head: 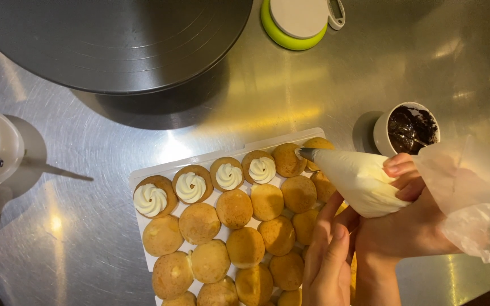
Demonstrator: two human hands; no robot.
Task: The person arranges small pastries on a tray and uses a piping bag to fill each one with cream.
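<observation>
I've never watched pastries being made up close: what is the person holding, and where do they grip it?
The right hand grips a cream-filled piping bag around its wide upper end, where the plastic bunches. The left hand holds nothing; its fingers rest against the bag's underside.

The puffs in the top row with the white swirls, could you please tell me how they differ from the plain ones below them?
The topped puffs, four in a row, each carry a swirl of white cream; the plain puffs show only bare golden crust. The topped puffs lie at the tray's far edge, while the plain puffs fill the rows nearer the hands. Both are round, golden-brown and similar in size, on the same white tray.
</observation>
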